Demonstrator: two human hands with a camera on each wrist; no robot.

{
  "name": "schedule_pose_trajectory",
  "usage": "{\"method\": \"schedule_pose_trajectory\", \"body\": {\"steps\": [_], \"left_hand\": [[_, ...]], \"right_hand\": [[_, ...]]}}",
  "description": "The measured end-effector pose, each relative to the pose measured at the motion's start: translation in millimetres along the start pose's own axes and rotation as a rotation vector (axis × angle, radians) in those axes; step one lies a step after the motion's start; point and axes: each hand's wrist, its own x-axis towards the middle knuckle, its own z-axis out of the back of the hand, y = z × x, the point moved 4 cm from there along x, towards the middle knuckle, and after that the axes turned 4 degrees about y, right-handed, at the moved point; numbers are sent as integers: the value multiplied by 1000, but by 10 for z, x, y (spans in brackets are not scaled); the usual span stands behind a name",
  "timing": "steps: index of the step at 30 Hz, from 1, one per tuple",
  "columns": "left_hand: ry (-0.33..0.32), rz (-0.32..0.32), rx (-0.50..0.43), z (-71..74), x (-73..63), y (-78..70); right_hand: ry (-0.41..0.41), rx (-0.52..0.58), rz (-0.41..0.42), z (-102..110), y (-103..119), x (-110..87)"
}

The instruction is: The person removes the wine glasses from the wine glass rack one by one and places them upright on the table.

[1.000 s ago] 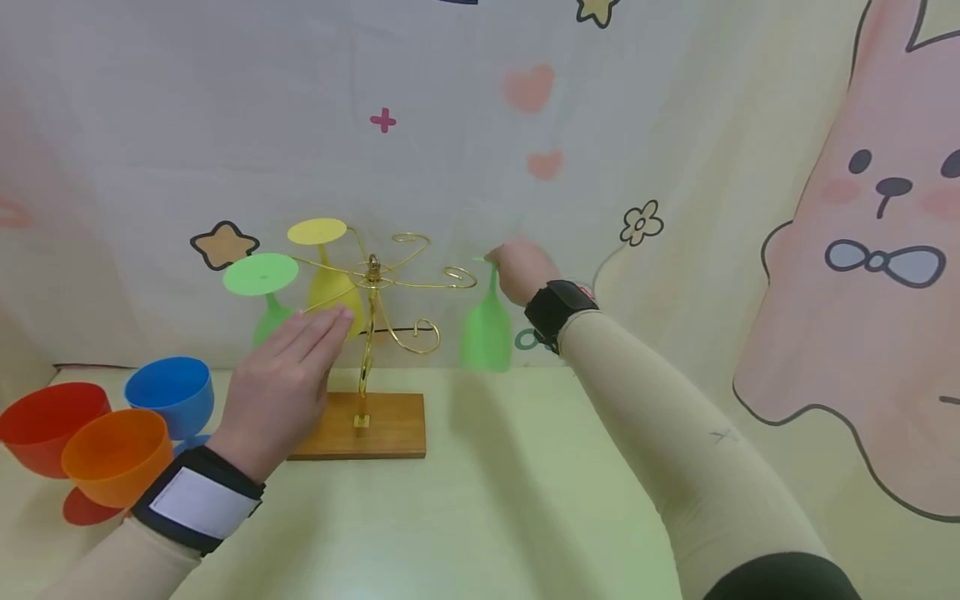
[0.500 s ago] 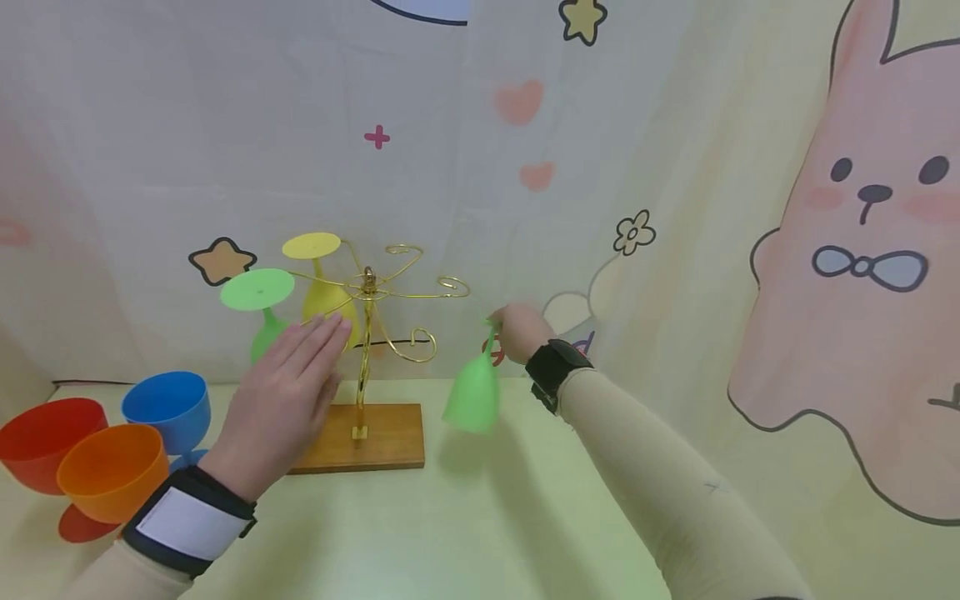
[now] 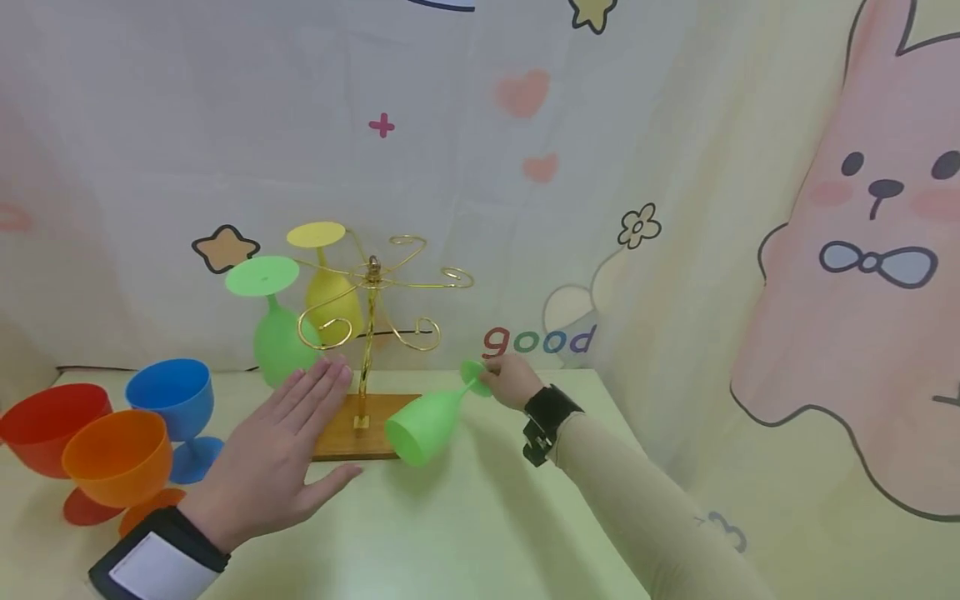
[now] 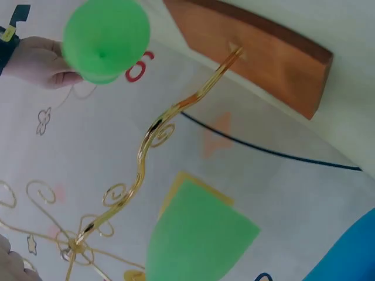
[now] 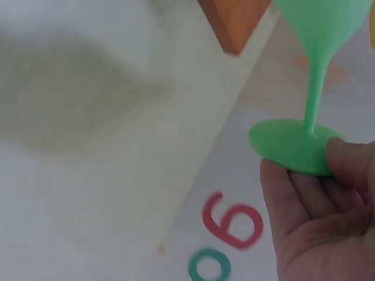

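My right hand (image 3: 513, 382) pinches the round foot of a green goblet (image 3: 426, 427) between thumb and fingers. That goblet tilts, its mouth facing down and left toward me, in front of the rack's base. In the right wrist view the thumb (image 5: 351, 164) lies over the foot's edge, fingers beneath. My left hand (image 3: 273, 454) is flat with straight fingers and the thumb spread, left of the gold rack (image 3: 367, 350), holding nothing. Upside down on the rack's curled arms hang another green goblet (image 3: 281, 342) and a yellow goblet (image 3: 330, 300).
Red (image 3: 52, 429), blue (image 3: 171, 400) and orange (image 3: 116, 458) goblets stand upright at the left, near my left wrist. The rack's wooden base (image 3: 390, 408) rests on the pale table (image 3: 420, 533). A printed curtain (image 3: 450, 150) hangs close behind.
My right hand has come down with the green goblet, which turned from mouth-down to tilted toward the left. My left hand has shifted slightly lower and its thumb has spread away from the fingers.
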Motion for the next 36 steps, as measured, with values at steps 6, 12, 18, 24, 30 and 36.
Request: {"method": "schedule_pose_trajectory", "body": {"steps": [6, 12, 18, 24, 30, 36], "left_hand": [[121, -49, 13, -178, -61, -83], [155, -81, 21, -259, -114, -136], [226, -115, 21, -328, -145, -187], [229, -145, 0, -363, -126, -214], [222, -172, -22, -393, -122, -236], [193, -179, -35, -400, -128, -241]], "right_hand": [[140, 368, -103, -368, -26, -89], [268, 667, -169, -613, 82, -141], [341, 765, -192, -708, 168, -190], [391, 791, -178, -739, 216, -204], [428, 796, -193, -744, 256, -236], [465, 791, -190, -752, 294, -279]]}}
